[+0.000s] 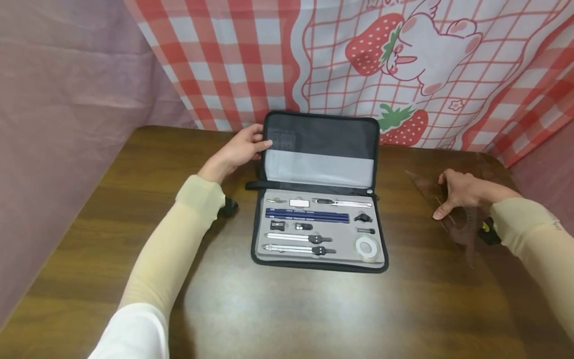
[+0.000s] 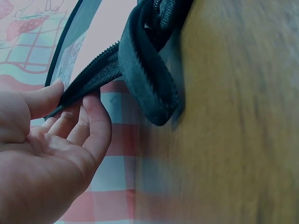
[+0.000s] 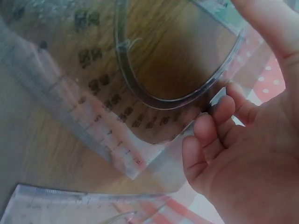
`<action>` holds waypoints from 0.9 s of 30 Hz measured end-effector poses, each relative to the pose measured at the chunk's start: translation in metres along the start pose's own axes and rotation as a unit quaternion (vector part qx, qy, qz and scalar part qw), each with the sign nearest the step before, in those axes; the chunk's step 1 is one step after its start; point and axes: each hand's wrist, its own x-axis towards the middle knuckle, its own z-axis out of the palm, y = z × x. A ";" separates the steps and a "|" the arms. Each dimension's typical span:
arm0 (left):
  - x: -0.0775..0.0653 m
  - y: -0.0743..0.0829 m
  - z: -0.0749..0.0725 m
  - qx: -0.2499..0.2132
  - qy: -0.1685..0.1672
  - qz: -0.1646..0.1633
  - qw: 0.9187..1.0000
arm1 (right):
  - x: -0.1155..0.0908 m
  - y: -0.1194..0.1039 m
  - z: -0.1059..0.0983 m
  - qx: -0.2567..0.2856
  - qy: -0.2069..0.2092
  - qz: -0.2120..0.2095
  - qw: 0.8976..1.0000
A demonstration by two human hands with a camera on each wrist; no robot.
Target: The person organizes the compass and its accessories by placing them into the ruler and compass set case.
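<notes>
An open black zip case (image 1: 319,268) lies on the table, its lid (image 1: 323,132) raised toward the back. With thumb and fingers, my left hand (image 1: 242,148) pinches the lid's left zipper edge (image 2: 96,70). A black zipper end hangs beside it in the left wrist view. Far to the right, my right hand (image 1: 464,192) grips a clear set square (image 3: 152,101) with a curved cut-out and printed marks, fingers curled at its edge. A second clear ruler-like piece (image 3: 42,203) shows below it in the right wrist view.
In the grey tray sit dark blue pencils (image 1: 309,216), two compasses (image 1: 291,237), a white eraser (image 1: 299,203), a sharpener (image 1: 277,226), a mechanical pencil (image 1: 345,203) and a round white ring (image 1: 360,248). A checked strawberry cloth (image 1: 251,60) hangs behind the wooden table (image 1: 314,314).
</notes>
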 end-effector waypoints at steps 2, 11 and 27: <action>0.001 0.001 0.001 -0.002 -0.003 0.000 1.000 | -0.001 0.001 0.001 0.012 -0.002 0.001 1.000; 0.002 0.000 0.000 -0.002 0.003 -0.002 1.000 | -0.003 -0.008 0.005 0.025 0.008 -0.027 0.999; 0.002 -0.003 0.000 -0.005 0.003 0.002 1.000 | -0.017 -0.061 0.023 0.050 0.070 -0.128 0.988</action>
